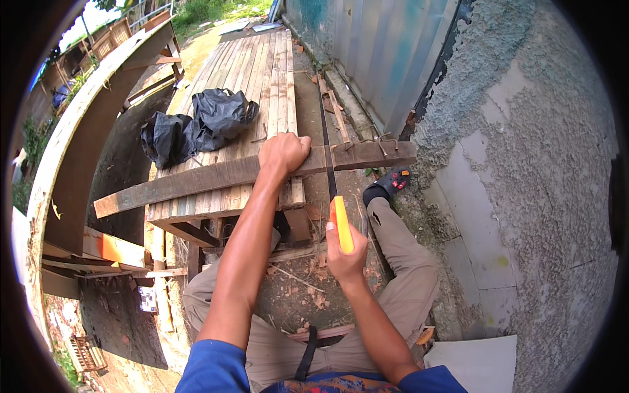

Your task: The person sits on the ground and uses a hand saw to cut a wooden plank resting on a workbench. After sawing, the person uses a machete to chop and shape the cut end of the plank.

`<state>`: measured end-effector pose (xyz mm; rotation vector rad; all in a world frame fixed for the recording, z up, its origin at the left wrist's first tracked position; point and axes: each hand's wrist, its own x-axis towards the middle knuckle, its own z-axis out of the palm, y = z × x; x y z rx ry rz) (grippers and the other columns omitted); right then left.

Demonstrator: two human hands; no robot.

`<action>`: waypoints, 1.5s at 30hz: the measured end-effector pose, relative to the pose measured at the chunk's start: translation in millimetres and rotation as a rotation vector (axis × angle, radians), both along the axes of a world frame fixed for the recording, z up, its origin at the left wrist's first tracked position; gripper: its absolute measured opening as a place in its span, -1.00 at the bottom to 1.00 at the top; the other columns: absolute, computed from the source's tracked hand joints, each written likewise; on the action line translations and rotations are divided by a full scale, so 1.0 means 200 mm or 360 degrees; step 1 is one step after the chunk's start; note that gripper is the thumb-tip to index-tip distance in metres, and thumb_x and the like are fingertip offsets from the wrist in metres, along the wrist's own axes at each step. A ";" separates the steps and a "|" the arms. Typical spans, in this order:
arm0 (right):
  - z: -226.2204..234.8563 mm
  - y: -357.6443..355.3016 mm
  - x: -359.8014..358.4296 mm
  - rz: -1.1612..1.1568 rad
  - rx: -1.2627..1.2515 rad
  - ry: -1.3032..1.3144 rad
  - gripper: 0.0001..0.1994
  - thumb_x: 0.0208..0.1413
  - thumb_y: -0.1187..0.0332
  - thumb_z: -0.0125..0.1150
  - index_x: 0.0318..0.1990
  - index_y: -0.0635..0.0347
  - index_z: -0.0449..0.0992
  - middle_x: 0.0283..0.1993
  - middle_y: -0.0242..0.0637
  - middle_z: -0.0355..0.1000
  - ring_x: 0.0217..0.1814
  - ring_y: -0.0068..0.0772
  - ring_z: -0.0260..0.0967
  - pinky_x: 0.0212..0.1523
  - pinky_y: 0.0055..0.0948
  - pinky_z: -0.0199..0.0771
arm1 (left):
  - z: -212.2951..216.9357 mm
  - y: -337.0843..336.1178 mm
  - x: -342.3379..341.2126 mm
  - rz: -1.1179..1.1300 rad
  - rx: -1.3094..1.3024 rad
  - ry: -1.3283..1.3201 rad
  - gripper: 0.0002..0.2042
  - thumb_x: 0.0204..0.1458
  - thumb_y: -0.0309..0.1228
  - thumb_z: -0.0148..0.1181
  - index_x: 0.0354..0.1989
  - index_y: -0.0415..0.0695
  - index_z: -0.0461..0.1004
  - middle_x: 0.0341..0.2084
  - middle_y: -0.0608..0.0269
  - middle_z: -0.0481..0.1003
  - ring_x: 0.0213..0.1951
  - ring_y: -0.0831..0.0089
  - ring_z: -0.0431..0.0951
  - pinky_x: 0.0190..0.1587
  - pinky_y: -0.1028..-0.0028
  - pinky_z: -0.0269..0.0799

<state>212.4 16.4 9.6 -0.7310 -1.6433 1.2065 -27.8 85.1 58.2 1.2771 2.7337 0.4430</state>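
A long dark wooden plank (216, 177) lies crosswise over the near end of a slatted wooden bench (275, 72), its right end sticking out past the bench edge. My left hand (284, 153) presses down on the plank with its fingers curled over it. In my right hand (346, 252) is the yellow-orange handle of a hand saw (341, 219). The saw's thin dark blade crosses the plank to the right of my left hand, beyond the bench edge, and points away from me. Bent nails (386, 137) stick up from the plank's right end.
Crumpled black plastic bags (223, 116) sit on the bench behind the plank. A rough grey wall (517, 164) and a corrugated metal sheet (386, 59) bound the right side. My shoe (392, 182) is below the plank's right end. A large wooden frame (85, 131) stands left.
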 end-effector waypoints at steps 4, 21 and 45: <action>-0.18 -0.36 0.39 -0.0019 0.0216 -0.0257 -0.90 0.15 0.48 0.25 -0.36 0.33 0.54 -0.64 -0.20 0.33 -0.66 -0.28 0.37 -0.57 -0.31 0.35 | -0.03 -0.01 -0.06 0.0035 0.0064 -0.0009 -0.44 0.17 0.01 -0.09 -0.31 -0.28 0.69 -0.27 -0.22 0.64 -0.16 -0.11 0.66 0.01 0.09 0.54; -0.24 -0.23 0.29 -0.0016 0.0086 -0.0207 -0.77 0.21 0.41 0.26 -0.48 0.28 0.44 -0.66 -0.21 0.31 -0.65 -0.37 0.33 -0.56 -0.31 0.31 | -0.02 0.00 -0.07 0.0036 0.0080 -0.0041 -0.40 0.17 0.00 -0.12 -0.27 -0.36 0.66 -0.25 -0.31 0.61 -0.13 -0.18 0.64 0.01 0.01 0.51; -0.34 -0.41 0.68 0.0148 0.0187 -0.0432 -0.77 0.14 0.48 0.23 -0.08 0.43 0.59 -0.60 -0.20 0.35 -0.66 -0.33 0.36 -0.58 -0.37 0.34 | -0.02 0.01 -0.04 0.0060 -0.0085 -0.0118 -0.44 0.17 0.00 -0.09 -0.21 -0.28 0.68 -0.16 -0.22 0.62 -0.06 -0.11 0.64 0.07 0.07 0.51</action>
